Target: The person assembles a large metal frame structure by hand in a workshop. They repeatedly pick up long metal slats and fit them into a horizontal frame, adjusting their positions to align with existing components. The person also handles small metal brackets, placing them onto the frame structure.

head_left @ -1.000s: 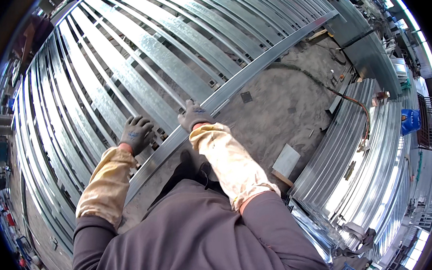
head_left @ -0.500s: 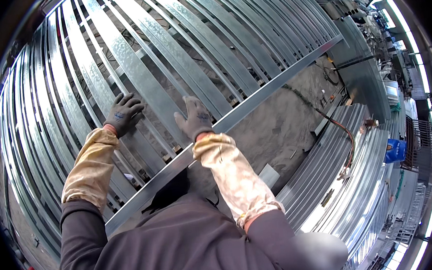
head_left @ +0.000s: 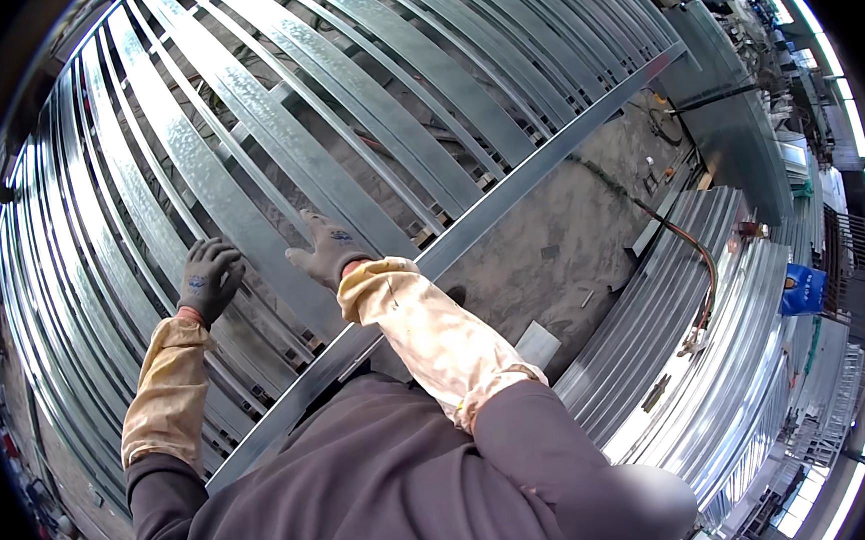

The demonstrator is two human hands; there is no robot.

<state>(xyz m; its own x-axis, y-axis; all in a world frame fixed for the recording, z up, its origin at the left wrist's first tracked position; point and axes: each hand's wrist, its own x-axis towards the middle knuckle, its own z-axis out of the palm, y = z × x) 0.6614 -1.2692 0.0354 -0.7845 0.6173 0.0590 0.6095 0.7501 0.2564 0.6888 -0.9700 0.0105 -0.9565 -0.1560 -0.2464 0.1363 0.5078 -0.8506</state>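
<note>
Both hands sit further up the steel than 0.5 s ago; 1.0 s ago they were down at the long edge rail, now they're past it, on the flat strips beyond.

L hand (head_left: 208, 278), dark grey glove, lies palm-down on the galvanised strips (head_left: 246, 183), fingers loosely spread, not closed round anything. R hand (head_left: 327, 249), same glove type, also flat & open, pressing on a wide strip just above the rail (head_left: 508, 199). Neither hand grips; both only rest on the metal.

Tan leather sleeve guards (head_left: 427, 336) cover both forearms, over a brownish-grey top.

Strips are laid side by side as a frame, running from lower left to upper right w/ gaps between, filling most of the upper view. Rail crosses their near ends diagonally, lower left to upper right, passing under the R forearm.

Right of the rail: bare concrete floor (head_left: 572, 260) w/ a small pale plate (head_left: 538, 343) near the R elbow. Further right, a stack of more galvanised sections (head_left: 679, 353) w/ a hose (head_left: 697, 256) draped along it. Blue container (head_left: 803, 289) at far right, well apart from both hands.
</note>
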